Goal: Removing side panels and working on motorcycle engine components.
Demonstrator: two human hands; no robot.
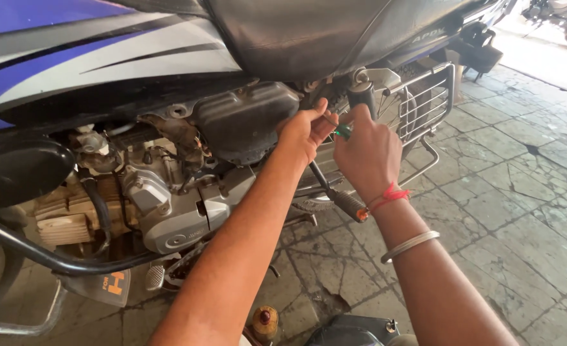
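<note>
My left hand (304, 131) pressed against the dark side cover (248, 118) of the blue motorcycle (104, 57), fingers pinched near the tool's tip; my right hand (367, 154) was clenched around a green-handled screwdriver (342, 131), held just under the black seat (309, 32); the kick-start lever (341, 198) hung below my wrists, above the paved floor (520, 192).

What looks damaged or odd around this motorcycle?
The paved floor is cracked, with a broken hole under the arms. The engine looks grimy. Both hands, left hand and right hand, work beside the black cover.
</note>
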